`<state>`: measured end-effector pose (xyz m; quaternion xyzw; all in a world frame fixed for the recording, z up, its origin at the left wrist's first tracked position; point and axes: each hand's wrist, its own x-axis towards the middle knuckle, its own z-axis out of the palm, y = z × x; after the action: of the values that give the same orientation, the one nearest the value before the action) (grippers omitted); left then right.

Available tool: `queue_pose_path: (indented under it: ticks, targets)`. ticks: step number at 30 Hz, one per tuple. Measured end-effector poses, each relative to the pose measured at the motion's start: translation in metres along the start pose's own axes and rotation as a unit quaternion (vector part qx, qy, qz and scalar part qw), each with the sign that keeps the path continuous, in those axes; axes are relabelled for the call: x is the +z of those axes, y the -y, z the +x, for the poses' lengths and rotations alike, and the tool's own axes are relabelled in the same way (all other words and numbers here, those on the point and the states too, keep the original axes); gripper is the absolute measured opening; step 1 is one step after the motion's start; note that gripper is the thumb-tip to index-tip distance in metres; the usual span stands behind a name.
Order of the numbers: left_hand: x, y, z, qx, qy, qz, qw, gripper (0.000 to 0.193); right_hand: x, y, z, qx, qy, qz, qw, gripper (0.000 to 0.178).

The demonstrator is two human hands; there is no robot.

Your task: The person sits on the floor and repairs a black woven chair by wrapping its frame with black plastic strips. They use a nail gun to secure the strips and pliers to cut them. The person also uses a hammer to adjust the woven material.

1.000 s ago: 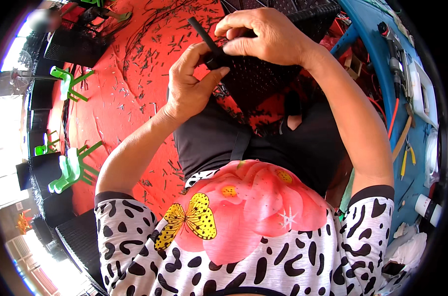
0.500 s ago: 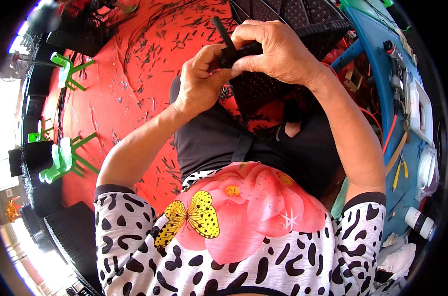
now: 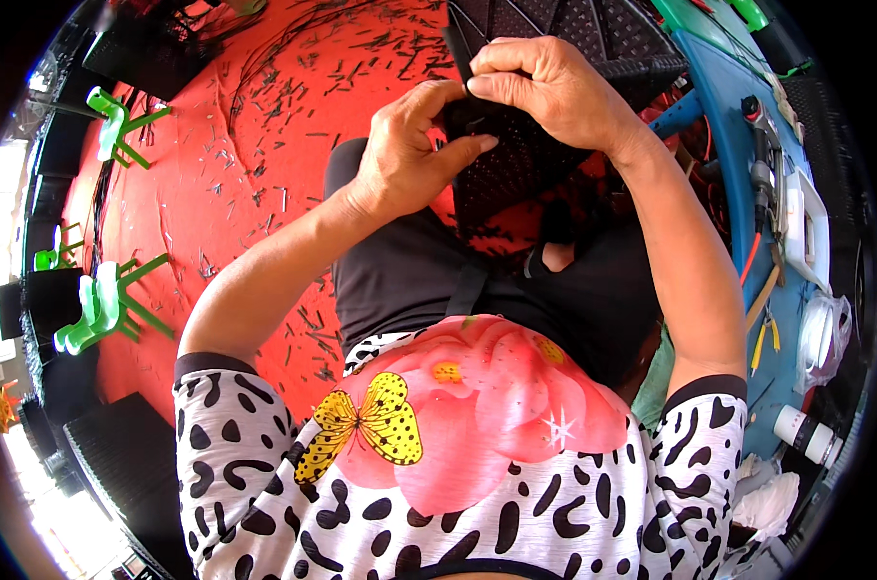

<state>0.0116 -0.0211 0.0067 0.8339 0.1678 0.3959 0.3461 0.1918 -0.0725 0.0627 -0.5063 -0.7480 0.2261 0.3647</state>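
Observation:
Above my lap, my left hand (image 3: 414, 145) and my right hand (image 3: 559, 97) meet around a flat black strip (image 3: 455, 50). The strip's upper end sticks up past my fingers. My right thumb and fingertips pinch the strip near the tip of my left index finger. My left hand curls around a dark part of it, thumb stretched out below; against the black background this part is hard to make out. Just behind my hands stands a black woven piece (image 3: 603, 43) with a patterned surface, partly hidden by my right hand.
Black scraps litter the red floor (image 3: 197, 213). A blue table (image 3: 747, 387) on the right bears a corded tool (image 3: 762, 164), a white frame (image 3: 807, 227), yellow-handled pliers (image 3: 765, 343) and a white cylinder (image 3: 807, 435). Green chairs (image 3: 105, 304) stand at the left.
My right fingers have gone from wrapping round the dark piece to pinching the strip higher up. My left thumb has come away from my right thumb. The strip now stands more upright.

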Motion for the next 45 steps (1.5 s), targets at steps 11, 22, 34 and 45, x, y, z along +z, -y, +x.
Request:
queue_pose_path:
  ticks: [11, 22, 34, 45]
  targets:
    - [0.003, -0.008, 0.008, -0.114, 0.011, -0.16, 0.981, 0.016, -0.001, -0.002, -0.011, 0.021, -0.162, 0.2, 0.966, 0.014]
    - [-0.003, -0.019, 0.003, 0.093, 0.004, 0.002, 0.996, 0.014, -0.004, -0.005, -0.02, -0.003, -0.16, 0.12, 0.98, 0.011]
    - [-0.006, -0.013, -0.004, 0.009, -0.018, -0.066, 0.998, 0.016, 0.003, -0.006, -0.021, -0.095, -0.133, -0.085, 0.983, 0.018]
    - [-0.018, -0.003, 0.007, -0.181, 0.011, -0.33, 0.926, 0.024, -0.007, -0.003, -0.022, -0.068, -0.02, -0.184, 0.98, 0.027]
